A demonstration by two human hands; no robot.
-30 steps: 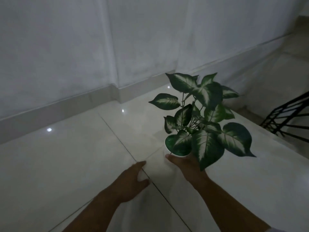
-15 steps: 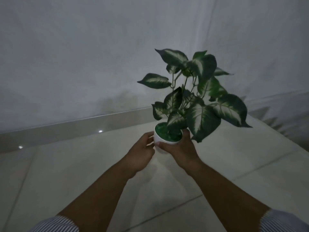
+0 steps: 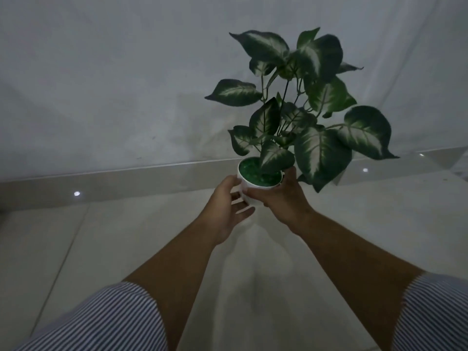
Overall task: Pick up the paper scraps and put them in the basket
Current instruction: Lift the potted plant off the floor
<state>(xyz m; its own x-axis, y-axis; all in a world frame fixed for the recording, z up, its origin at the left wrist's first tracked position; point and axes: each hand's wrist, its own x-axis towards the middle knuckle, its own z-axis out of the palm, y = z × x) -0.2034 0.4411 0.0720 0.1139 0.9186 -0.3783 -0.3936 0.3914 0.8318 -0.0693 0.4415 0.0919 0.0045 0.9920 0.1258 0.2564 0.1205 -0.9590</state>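
A small potted plant [image 3: 298, 115] with green-and-white leaves stands in a white pot [image 3: 249, 190], held up in the air in front of me. My right hand [image 3: 281, 198] grips the pot from the right and underneath. My left hand [image 3: 228, 211] touches the pot's left side with the fingers spread. No paper scraps and no basket are in view.
A pale tiled floor [image 3: 126, 249] runs to a glossy skirting board [image 3: 114, 183] below a white wall [image 3: 114, 84]. Striped sleeves [image 3: 101, 323] cover both upper arms at the bottom of the view. The light is dim.
My right hand lifted the plant from the floor into the air. My left hand came off the floor and up to the pot. The view turned toward the wall.
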